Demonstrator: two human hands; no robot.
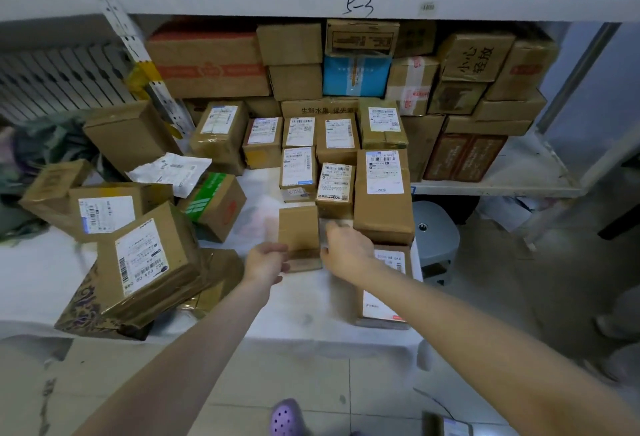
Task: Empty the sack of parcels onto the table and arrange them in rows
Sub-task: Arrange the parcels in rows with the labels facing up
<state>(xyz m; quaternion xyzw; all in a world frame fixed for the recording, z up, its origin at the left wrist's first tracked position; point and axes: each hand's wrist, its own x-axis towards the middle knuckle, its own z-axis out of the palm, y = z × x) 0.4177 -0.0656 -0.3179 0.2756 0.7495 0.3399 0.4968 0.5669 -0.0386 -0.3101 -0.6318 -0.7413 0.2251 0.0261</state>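
Left hand (266,261) and right hand (347,245) reach forward, both curled.

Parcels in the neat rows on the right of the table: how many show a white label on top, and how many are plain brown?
Labelled parcels: 9
Plain box, held between the left hand and right hand: 1
Total: 10

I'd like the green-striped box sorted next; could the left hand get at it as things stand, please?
Probably yes, once freed: the left hand is busy gripping the small brown box, but the green-striped box lies close to its left, with nothing standing between them.
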